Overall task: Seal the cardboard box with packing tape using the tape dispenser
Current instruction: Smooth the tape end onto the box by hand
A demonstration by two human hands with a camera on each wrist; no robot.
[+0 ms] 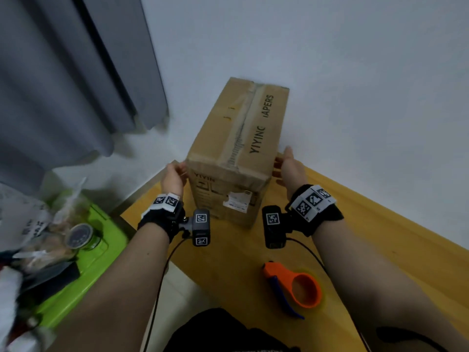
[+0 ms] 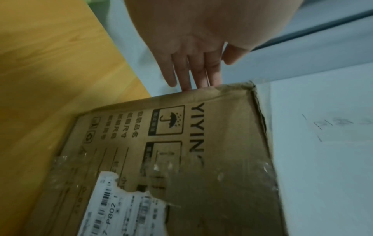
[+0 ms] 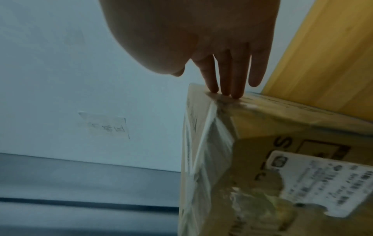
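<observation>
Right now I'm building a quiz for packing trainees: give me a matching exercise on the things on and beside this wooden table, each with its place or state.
Things:
1. brown cardboard box
2. orange tape dispenser with blue handle
3. left hand
4. bright green plastic bin

Places or states:
A. lying untouched on the near part of the table
B. standing between both hands
C. left of the table, piled with clutter
D. straight fingers against the box's left side

Pairs: 1-B, 2-A, 3-D, 4-C
</observation>
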